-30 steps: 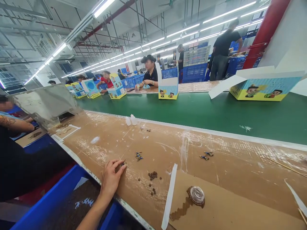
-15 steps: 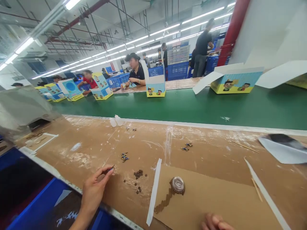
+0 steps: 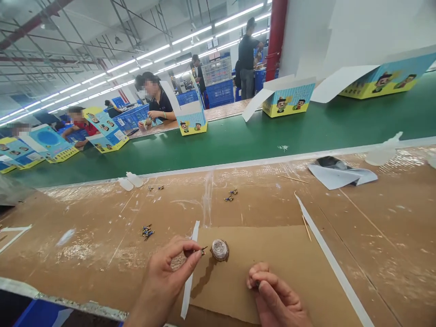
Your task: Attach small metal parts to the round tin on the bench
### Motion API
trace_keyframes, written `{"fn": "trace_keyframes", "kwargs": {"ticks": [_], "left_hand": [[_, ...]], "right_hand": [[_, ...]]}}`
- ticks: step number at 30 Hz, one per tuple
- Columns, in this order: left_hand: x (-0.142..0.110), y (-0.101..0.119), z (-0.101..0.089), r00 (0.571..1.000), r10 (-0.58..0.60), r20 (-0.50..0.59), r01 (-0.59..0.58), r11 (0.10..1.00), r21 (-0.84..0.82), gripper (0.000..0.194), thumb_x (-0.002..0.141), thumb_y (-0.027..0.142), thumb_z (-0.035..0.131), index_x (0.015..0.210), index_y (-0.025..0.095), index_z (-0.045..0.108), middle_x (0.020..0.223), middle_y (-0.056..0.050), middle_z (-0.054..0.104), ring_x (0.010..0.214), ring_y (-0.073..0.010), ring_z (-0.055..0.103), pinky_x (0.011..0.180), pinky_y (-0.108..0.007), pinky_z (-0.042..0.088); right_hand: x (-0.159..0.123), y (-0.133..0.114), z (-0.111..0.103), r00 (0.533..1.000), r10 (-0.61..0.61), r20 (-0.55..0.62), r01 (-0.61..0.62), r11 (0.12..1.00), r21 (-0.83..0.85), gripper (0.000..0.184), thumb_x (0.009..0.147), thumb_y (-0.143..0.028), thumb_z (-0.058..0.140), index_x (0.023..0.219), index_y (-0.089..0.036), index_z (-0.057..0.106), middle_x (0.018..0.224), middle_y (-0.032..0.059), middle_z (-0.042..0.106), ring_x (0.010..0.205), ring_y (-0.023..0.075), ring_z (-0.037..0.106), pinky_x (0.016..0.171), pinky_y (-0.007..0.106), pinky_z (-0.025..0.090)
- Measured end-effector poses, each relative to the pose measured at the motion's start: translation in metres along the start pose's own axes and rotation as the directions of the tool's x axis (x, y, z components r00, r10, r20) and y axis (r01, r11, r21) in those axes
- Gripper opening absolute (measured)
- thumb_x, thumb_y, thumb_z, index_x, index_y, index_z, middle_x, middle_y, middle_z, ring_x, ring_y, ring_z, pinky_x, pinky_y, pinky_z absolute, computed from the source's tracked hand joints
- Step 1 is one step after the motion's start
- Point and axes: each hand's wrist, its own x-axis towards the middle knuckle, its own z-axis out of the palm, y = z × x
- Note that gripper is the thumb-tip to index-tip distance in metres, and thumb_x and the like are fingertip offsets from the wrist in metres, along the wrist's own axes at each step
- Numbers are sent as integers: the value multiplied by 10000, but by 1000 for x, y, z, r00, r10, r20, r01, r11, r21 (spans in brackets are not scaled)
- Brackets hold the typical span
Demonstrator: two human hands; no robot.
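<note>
My left hand (image 3: 170, 270) pinches a small dark part (image 3: 203, 249) between thumb and fingertips, its tip just left of a small round clear cap (image 3: 220, 250). The cap sits on a cardboard sheet (image 3: 272, 254) with a dark smear trailing from it. My right hand (image 3: 272, 295) rests closed on the cardboard to the right of the cap, fingers curled; what it holds is hidden. Little clusters of small blue-and-gold parts lie on the brown taped bench: a near pile (image 3: 147, 231) and a far pile (image 3: 230, 195).
A green conveyor belt (image 3: 238, 141) runs beyond the bench, carrying open cartoon-printed boxes (image 3: 288, 102). Two small white bottles (image 3: 130, 180) lie at the bench's far edge. Paper sheets (image 3: 340, 175) lie at right. Other people sit and stand across the belt near blue crates (image 3: 220, 91).
My view swung right and down. My left hand moved right from the bench edge to the cap, still pinching the small part. My right hand came fully into view on the cardboard.
</note>
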Motion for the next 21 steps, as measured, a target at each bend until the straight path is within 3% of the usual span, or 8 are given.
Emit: {"fn": "trace_keyframes", "kwargs": {"ticks": [4, 9, 21], "left_hand": [[16, 9, 7, 988, 95, 125, -117, 978, 176, 130, 883, 312, 615, 837, 273, 731, 818, 27, 726, 795, -135, 670, 722, -211, 503], [22, 7, 10, 982, 118, 151, -154, 953, 260, 139, 896, 302, 601, 855, 263, 728, 836, 18, 731, 805, -146, 668, 726, -243, 497], [26, 10, 14, 960, 187, 206, -257, 883, 394, 137, 907, 279, 597, 858, 264, 723, 807, 20, 721, 789, -173, 641, 720, -306, 470]], "right_hand": [[1, 3, -2, 997, -1, 74, 0, 1000, 14, 217, 631, -464, 892, 684, -275, 801, 760, -4, 650, 731, 121, 517, 773, 203, 469], [5, 8, -8, 981, -10, 194, 6, 1000, 17, 146, 720, -429, 844, 746, -290, 810, 812, 9, 670, 845, 148, 575, 837, 217, 477], [3, 10, -8, 966, -25, 257, 19, 1000, 24, 100, 785, -414, 796, 815, -319, 804, 861, -7, 671, 900, 142, 578, 866, 200, 460]]}}
